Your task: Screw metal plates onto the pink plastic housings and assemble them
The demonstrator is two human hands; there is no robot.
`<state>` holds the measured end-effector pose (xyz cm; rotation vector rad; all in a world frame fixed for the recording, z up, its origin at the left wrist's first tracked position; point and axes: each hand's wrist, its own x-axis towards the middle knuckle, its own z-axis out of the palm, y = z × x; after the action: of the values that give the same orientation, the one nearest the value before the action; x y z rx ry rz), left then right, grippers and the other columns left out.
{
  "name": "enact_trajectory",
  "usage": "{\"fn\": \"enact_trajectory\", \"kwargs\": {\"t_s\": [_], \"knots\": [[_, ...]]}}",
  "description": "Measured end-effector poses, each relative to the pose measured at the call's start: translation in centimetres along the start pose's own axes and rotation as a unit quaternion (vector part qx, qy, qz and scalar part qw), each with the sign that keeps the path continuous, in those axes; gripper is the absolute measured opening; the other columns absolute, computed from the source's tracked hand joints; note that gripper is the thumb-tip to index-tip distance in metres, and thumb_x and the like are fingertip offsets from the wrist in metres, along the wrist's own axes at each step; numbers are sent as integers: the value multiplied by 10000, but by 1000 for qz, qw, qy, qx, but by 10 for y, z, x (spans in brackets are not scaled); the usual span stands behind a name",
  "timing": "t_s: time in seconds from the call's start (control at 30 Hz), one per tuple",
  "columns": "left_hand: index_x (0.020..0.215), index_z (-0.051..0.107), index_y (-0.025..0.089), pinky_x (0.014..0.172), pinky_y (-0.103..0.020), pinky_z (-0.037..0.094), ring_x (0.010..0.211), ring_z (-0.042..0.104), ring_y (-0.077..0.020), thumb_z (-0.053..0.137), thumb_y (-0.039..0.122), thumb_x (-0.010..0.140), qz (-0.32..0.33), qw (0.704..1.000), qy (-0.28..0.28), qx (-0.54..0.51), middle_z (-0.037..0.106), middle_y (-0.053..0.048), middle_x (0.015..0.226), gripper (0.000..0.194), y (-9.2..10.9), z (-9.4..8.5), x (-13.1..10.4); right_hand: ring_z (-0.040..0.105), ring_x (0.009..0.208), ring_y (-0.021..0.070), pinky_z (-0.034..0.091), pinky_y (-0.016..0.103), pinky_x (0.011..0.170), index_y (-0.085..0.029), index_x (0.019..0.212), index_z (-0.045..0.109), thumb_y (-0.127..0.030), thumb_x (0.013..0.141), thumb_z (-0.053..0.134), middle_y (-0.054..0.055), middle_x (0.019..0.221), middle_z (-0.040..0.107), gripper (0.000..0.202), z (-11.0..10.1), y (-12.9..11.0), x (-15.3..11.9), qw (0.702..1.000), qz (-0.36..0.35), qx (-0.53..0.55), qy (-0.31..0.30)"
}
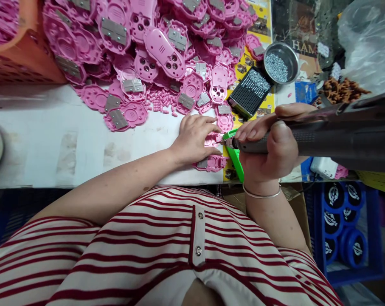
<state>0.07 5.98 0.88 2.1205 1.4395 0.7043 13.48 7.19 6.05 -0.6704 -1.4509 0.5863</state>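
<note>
My right hand (pixel 268 148) is wrapped round a dark electric screwdriver (pixel 319 138), held nearly level with its tip pointing left. The tip meets a small pink plastic casing (pixel 212 139) lying on the table. Across that casing my left hand (pixel 195 138) reaches from the left, fingers on its far side and thumb on its near side, gripping it. Much of the casing is hidden under the fingers. Just below the thumb lies another pink casing half (pixel 214 163) with a metal plate. A bright green plastic frame (pixel 237 163) sits under the screwdriver's tip end.
A large heap of pink casings (pixel 163 51) fills the back, with small pink pieces (pixel 162 101) before it. Screws lie in a round metal bowl (pixel 296 63) and a black perforated tray (pixel 243 100). An orange basket (pixel 36 63) stands left; a blue crate (pixel 375 238) sits lower right.
</note>
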Motion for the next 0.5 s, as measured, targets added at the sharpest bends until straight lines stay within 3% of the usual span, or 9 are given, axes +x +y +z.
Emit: {"fn": "enact_trajectory", "kwargs": {"t_s": [0.07, 0.13, 0.37, 0.5], "knots": [[1201, 662, 262, 1074, -425, 297, 1209, 466, -283, 800, 544, 707, -5, 1000, -12, 15, 608, -54, 1286, 585, 1, 1, 0, 404, 408, 79, 395, 260, 405, -338, 986, 535, -511, 889, 557, -52, 640, 405, 199, 0, 4, -2, 999, -5, -9, 30], [1208, 664, 259, 1043, -431, 314, 1163, 476, -289, 790, 528, 722, -12, 999, -29, 27, 620, -55, 1217, 569, 2, 1, 0, 438, 433, 97, 420, 292, 430, -339, 1012, 528, -519, 877, 566, -37, 695, 449, 228, 0, 7, -4, 999, 10, -24, 46], [1171, 695, 264, 943, -450, 348, 1090, 468, -314, 771, 478, 739, -43, 996, -55, 52, 609, -66, 1101, 488, 8, -1, 3, 521, 516, 149, 516, 371, 554, -346, 1033, 530, -505, 871, 557, -8, 772, 505, 228, -2, 12, -8, 997, 56, -22, 38], [1138, 702, 267, 933, -458, 344, 1081, 463, -318, 752, 456, 753, -48, 996, -56, 53, 598, -69, 1084, 432, 9, -2, 4, 509, 494, 162, 511, 370, 537, -347, 1036, 516, -551, 870, 533, -25, 665, 476, 263, -3, 21, -7, 996, 73, -40, 11]]}}
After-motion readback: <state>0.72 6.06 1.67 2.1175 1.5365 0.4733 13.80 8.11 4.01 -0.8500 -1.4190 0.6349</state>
